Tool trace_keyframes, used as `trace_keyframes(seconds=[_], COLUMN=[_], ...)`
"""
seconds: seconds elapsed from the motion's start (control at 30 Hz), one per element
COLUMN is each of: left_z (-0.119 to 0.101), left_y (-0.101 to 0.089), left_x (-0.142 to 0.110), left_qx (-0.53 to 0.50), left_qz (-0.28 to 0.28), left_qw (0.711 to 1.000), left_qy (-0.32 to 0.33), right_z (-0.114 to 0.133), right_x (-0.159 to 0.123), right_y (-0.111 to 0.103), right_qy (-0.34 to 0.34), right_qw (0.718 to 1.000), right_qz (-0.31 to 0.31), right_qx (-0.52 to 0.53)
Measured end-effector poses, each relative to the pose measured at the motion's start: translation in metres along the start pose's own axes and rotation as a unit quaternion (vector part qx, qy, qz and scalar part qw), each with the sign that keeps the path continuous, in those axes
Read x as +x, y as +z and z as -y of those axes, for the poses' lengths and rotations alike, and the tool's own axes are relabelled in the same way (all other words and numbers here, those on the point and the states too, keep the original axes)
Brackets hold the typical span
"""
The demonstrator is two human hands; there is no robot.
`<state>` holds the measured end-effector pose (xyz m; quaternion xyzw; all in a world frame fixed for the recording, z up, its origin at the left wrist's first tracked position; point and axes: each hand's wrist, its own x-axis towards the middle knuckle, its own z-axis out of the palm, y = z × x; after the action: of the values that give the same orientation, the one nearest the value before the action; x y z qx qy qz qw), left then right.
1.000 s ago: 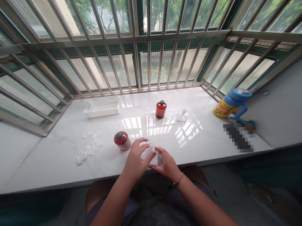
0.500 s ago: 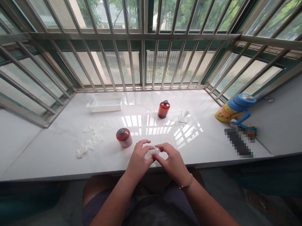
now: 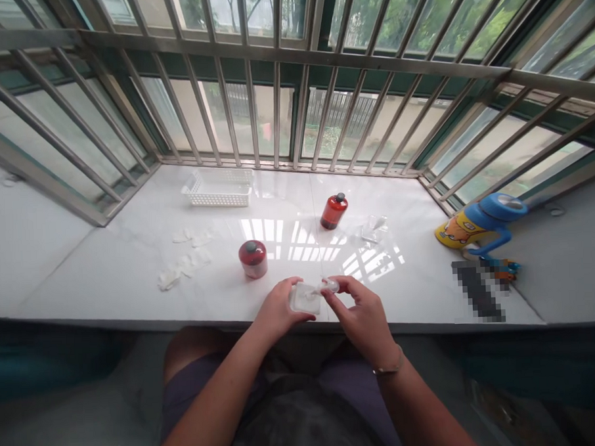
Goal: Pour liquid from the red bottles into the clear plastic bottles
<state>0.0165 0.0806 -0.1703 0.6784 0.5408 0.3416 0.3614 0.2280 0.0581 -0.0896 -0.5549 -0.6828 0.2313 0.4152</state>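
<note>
While hands (image 3: 276,311) hold translucent pieces (image 3: 305,299), the counter edge (image 3: 134,323) lies near.

We count two red bottles (image 3: 252,259) (image 3: 334,211), one perforated white basket (image 3: 219,199), one held translucent square container (image 3: 305,299), and one blue-and-yellow handled flask (image 3: 468,225).

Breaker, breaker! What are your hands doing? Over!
Left hand gripping square translucent container. Right hand pinching small clear piece. Round red bottle nearby, touching neither hand. Over.

Counter (image 3: 140,230) glossy, smooth, w/ window reflections; bottles (image 3: 253,260) (image 3: 334,211) shiny red plastic, prob.; basket (image 3: 219,199) white plastic, perforated; bars (image 3: 253,113) metal, semi-gloss.
</note>
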Motion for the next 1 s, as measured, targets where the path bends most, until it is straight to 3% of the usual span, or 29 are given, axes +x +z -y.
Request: trace_keyframes(seconds=[0.13,0.37,0.5,0.7,0.9,1.0], left_z=[-0.014,-0.039,-0.05,-0.056,-0.055,-0.056], left_y=[0.003,0.0,-0.003,-0.004,-0.005,-0.007], left_x=[-0.005,-0.01,-0.009,-0.013,-0.017,-0.016], left_qx=[0.011,0.061,0.066,0.039,0.051,0.047], left_qz=[-0.03,-0.083,-0.078,-0.067,-0.074,-0.08], left_qw=[0.999,0.993,0.993,0.997,0.995,0.995], left_qy=[-0.001,0.062,0.052,0.028,0.037,0.033], right_z=[0.007,0.033,0.044,0.046,0.049,0.05], right_x=[0.0,0.008,0.017,0.024,0.02,0.018], right_y=[-0.012,-0.038,-0.045,-0.047,-0.05,-0.05], right_qy=[-0.012,-0.045,-0.007,0.046,-0.024,-0.023], right_qw=[1.0,0.997,0.996,0.998,0.995,0.996], right_qz=[-0.012,-0.019,-0.009,0.026,0.014,0.037], right_qx=[-0.025,-0.068,-0.085,-0.039,-0.095,-0.08])
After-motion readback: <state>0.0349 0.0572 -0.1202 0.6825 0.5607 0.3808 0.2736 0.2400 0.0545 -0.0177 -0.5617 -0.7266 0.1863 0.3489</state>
